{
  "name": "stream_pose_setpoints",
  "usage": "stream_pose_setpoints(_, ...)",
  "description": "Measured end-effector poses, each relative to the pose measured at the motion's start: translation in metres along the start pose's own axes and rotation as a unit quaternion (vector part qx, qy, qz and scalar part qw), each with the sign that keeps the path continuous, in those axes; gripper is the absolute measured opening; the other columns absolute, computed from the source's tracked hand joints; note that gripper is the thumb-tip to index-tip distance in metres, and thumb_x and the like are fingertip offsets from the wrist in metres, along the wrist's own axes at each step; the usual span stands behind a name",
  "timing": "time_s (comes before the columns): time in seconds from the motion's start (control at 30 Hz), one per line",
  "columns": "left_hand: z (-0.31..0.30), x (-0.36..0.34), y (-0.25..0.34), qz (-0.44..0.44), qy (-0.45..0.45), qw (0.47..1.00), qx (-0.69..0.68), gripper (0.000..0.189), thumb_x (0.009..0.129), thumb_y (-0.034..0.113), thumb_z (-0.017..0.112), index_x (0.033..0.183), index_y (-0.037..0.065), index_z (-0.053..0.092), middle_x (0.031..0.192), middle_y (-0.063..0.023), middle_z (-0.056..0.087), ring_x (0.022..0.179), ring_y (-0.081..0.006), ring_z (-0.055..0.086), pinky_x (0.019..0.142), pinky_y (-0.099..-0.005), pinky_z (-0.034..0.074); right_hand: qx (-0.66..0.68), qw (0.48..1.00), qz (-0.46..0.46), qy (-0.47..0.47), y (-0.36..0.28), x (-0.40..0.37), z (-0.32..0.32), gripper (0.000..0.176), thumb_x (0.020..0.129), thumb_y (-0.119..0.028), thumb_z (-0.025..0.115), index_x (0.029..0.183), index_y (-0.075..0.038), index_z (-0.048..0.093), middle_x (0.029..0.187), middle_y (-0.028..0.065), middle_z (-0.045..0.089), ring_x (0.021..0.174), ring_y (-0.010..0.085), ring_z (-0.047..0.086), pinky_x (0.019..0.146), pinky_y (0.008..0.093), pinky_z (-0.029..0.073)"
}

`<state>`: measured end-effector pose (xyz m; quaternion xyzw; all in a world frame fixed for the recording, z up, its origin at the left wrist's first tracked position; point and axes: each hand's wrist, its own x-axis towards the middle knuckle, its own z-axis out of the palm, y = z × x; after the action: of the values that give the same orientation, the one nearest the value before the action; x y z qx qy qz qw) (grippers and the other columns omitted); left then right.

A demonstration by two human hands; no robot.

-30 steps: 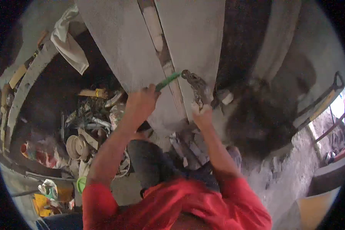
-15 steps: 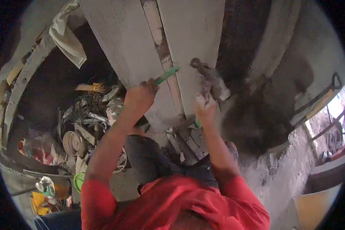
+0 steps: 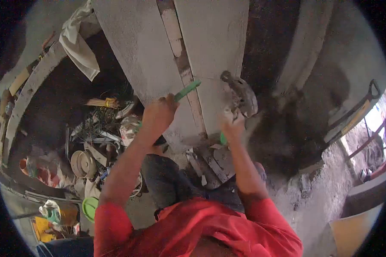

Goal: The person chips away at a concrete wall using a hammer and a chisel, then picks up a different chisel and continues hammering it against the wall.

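Observation:
My left hand (image 3: 158, 115) grips a green-handled chisel (image 3: 186, 90) whose tip rests against the narrow groove (image 3: 179, 55) between two grey plastered wall faces. My right hand (image 3: 232, 125) is closed on a hammer's handle; the mortar-caked hammer head (image 3: 240, 93) hangs just right of the chisel's end, a short gap away. A green bit of the handle shows below my right hand. Both forearms come up from red sleeves (image 3: 193, 229).
A white cloth (image 3: 77, 47) hangs over a curved beam at upper left. Scrap, bowls and wires (image 3: 94, 145) lie piled on the floor at left. Sandy ground (image 3: 326, 188) and a shovel (image 3: 364, 103) lie to the right. Dark pit behind the wall.
The hammer head swung away from the chisel end and upward, then came partly back down toward it. My left hand kept the chisel on the groove.

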<state>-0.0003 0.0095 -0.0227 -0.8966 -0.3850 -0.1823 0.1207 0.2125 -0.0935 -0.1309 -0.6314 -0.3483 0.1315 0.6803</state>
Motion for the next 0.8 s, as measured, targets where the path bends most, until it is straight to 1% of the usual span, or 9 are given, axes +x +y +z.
stream_pose_setpoints(0.07, 0.005, -0.004, -0.003, -0.017, 0.024, 0.996, -0.086, 0.026, 0.092, 0.029, 0.055, 0.098, 0.003, 0.056, 0.075, -0.0161, 0.064, 0.070, -0.0383, 0.064, 0.060, -0.0474, 0.051, 0.132, 0.991, 0.009, -0.016, -0.020, 0.003, -0.014, 0.039, 0.082, -0.031, 0.068, 0.102, 0.001, 0.059, 0.080, 0.0135, 0.063, 0.069, 0.0217, 0.058, 0.066, 0.0363, 0.047)
stream_pose_setpoints(0.2, 0.048, 0.007, -0.041, 0.131, 0.158, 0.979, -0.013, 0.026, 0.093, 0.030, 0.053, 0.098, 0.005, 0.055, 0.078, -0.0191, 0.064, 0.074, -0.0403, 0.064, 0.063, -0.0492, 0.050, -0.068, 0.996, -0.006, -0.060, -0.091, 0.020, -0.057, 0.038, 0.085, -0.029, 0.064, 0.106, 0.001, 0.055, 0.072, 0.0066, 0.058, 0.060, 0.0158, 0.052, 0.056, 0.0314, 0.044)
stream_pose_setpoints(0.27, 0.012, 0.007, -0.030, -0.057, 0.058, 0.982, -0.172, 0.026, 0.095, 0.032, 0.051, 0.098, 0.007, 0.055, 0.080, -0.0208, 0.065, 0.075, -0.0414, 0.064, 0.063, -0.0504, 0.050, -0.151, 0.983, -0.071, -0.072, -0.096, 0.030, -0.064, 0.035, 0.087, -0.026, 0.060, 0.109, 0.000, 0.053, 0.070, 0.0020, 0.054, 0.058, 0.0114, 0.049, 0.052, 0.0284, 0.041)
stream_pose_setpoints(0.33, 0.016, 0.005, -0.037, -0.014, 0.098, 0.986, -0.137, 0.028, 0.096, 0.033, 0.050, 0.099, 0.006, 0.054, 0.079, -0.0208, 0.065, 0.074, -0.0431, 0.063, 0.064, -0.0520, 0.049, 0.023, 0.985, -0.155, -0.065, -0.090, 0.031, -0.065, 0.034, 0.088, -0.027, 0.058, 0.109, 0.000, 0.055, 0.073, 0.0024, 0.055, 0.060, 0.0121, 0.050, 0.056, 0.0284, 0.043)
stream_pose_setpoints(0.37, 0.009, 0.007, -0.032, -0.017, 0.075, 0.993, -0.091, 0.028, 0.095, 0.033, 0.050, 0.098, 0.006, 0.054, 0.078, -0.0203, 0.064, 0.071, -0.0414, 0.063, 0.061, -0.0507, 0.049, 0.067, 0.992, -0.072, -0.072, -0.043, 0.036, -0.063, 0.043, 0.087, -0.035, 0.060, 0.110, 0.001, 0.056, 0.075, 0.0087, 0.063, 0.069, 0.0164, 0.058, 0.064, 0.0321, 0.048)
stream_pose_setpoints(0.53, -0.010, 0.007, -0.030, 0.052, 0.109, 0.992, 0.036, 0.027, 0.094, 0.033, 0.052, 0.097, 0.006, 0.055, 0.069, -0.0159, 0.063, 0.060, -0.0340, 0.064, 0.050, -0.0446, 0.050, -0.016, 0.998, -0.045, -0.036, -0.037, -0.003, -0.059, 0.043, 0.091, -0.041, 0.055, 0.106, 0.000, 0.056, 0.074, 0.0049, 0.059, 0.063, 0.0151, 0.055, 0.059, 0.0301, 0.046)
stream_pose_setpoints(0.63, -0.016, 0.014, -0.030, 0.067, 0.094, 0.992, 0.049, 0.026, 0.094, 0.032, 0.053, 0.096, 0.007, 0.055, 0.064, -0.0107, 0.061, 0.054, -0.0279, 0.063, 0.045, -0.0390, 0.049, 0.121, 0.984, -0.053, -0.119, -0.095, 0.005, -0.070, 0.036, 0.091, -0.039, 0.053, 0.098, -0.004, 0.055, 0.079, 0.0033, 0.056, 0.067, 0.0144, 0.051, 0.062, 0.0273, 0.045)
stream_pose_setpoints(0.7, -0.004, 0.019, -0.046, 0.189, 0.150, 0.965, 0.105, 0.024, 0.093, 0.030, 0.054, 0.097, 0.006, 0.056, 0.062, -0.0088, 0.060, 0.055, -0.0271, 0.063, 0.046, -0.0386, 0.051, 0.147, 0.980, -0.078, -0.109, -0.070, 0.012, -0.060, 0.032, 0.090, -0.035, 0.055, 0.096, -0.004, 0.057, 0.077, 0.0051, 0.056, 0.064, 0.0152, 0.051, 0.061, 0.0287, 0.046)
stream_pose_setpoints(0.8, -0.005, 0.022, -0.046, 0.173, 0.131, 0.972, 0.085, 0.024, 0.093, 0.029, 0.055, 0.097, 0.006, 0.057, 0.062, -0.0091, 0.060, 0.055, -0.0264, 0.064, 0.047, -0.0378, 0.052, 0.208, 0.965, -0.139, -0.077, -0.016, 0.033, -0.034, 0.024, 0.086, -0.026, 0.058, 0.091, -0.002, 0.062, 0.072, 0.0087, 0.057, 0.058, 0.0169, 0.051, 0.058, 0.0313, 0.048)
